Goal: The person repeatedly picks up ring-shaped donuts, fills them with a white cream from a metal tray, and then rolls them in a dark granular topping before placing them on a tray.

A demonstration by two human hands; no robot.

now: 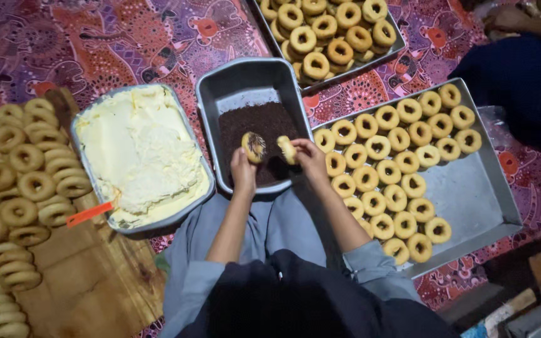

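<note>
My left hand point(243, 171) holds a small ring doughnut point(254, 146) with dark sprinkles on its face, lifted above a grey metal pan point(211, 103) that holds chocolate sprinkles point(255, 122). My right hand point(310, 158) holds a second doughnut point(286, 149) at the pan's right side, over the sprinkles. Both hands sit close together above the pan's near end. Left of it stands a pan of pale yellow cream point(139, 153) with an orange-handled tool point(89, 214) leaning at its near corner.
A large metal tray point(471, 194) at the right carries rows of plain doughnuts point(386, 169). Another tray point(330, 28) of doughnuts lies at the top. Stacked doughnuts point(7, 188) cover a wooden board point(89, 269) at left. Another person point(521, 62) sits at the upper right.
</note>
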